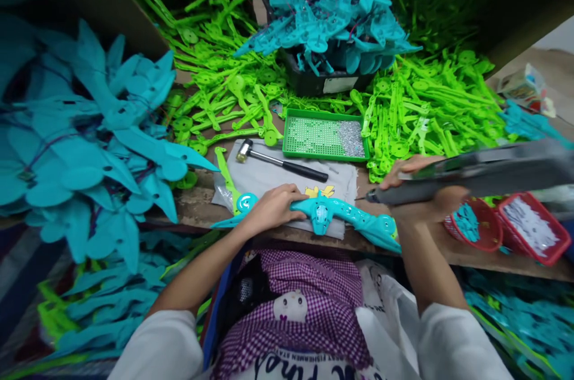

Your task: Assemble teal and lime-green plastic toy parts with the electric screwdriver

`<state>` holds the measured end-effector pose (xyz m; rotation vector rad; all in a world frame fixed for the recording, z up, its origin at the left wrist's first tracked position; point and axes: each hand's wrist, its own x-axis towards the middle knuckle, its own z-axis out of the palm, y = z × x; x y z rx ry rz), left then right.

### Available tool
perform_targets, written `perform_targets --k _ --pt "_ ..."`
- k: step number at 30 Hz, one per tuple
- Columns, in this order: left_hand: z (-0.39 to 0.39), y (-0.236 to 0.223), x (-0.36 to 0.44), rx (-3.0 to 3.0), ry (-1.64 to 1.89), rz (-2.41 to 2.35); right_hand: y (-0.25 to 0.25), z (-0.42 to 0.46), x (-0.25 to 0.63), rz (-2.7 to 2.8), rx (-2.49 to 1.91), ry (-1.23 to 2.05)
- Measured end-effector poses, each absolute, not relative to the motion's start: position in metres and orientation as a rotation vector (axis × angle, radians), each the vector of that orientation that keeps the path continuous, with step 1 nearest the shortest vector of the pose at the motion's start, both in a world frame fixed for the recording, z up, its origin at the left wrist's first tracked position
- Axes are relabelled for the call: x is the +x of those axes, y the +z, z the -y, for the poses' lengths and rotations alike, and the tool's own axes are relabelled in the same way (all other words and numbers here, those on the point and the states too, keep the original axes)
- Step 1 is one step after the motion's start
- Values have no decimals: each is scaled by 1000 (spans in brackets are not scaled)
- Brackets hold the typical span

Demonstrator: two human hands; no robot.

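A turquoise plastic toy bow [321, 214] with a winged middle piece lies crosswise at the front edge of the bench. My left hand [278, 205] grips it just left of that middle piece. Wrapped round a grey power screwdriver [484, 174], my right hand [415, 172] is to the right, partly hidden by the tool. The screwdriver is smeared by motion; its thin bit points left, above the bow's right limb and apart from it. Behind the bow, a hammer [287, 166] with a black handle rests on a grey cloth [242, 174]. A lime-green limb part [226, 180] sticks out at the bow's left end.
A green tray [309, 156] of small metal screws stands beyond the hammer. Lime-green parts [417, 99] heap around a black bin [309, 78] piled with turquoise shells [323, 21]. More turquoise shells [112, 123] crowd the left. Red baskets [549, 257] hold small pieces at right.
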<state>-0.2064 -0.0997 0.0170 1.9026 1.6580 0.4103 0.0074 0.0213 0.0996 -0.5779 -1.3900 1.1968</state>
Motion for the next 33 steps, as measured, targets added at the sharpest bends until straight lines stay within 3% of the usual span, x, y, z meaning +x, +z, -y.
perform_targets --k 4,12,24,33 --pt "100 17 -207 1914 430 -1643 109 -52 -38 1241 -518 1122" --pt "103 15 -207 1929 452 -1642 54 -102 -129 1432 -618 1105" --pt "100 18 -207 1888 460 -1618 34 -109 -136 1447 -649 1095" --pt "101 18 -207 1894 457 -1617 47 -110 -132 1448 -616 1126"
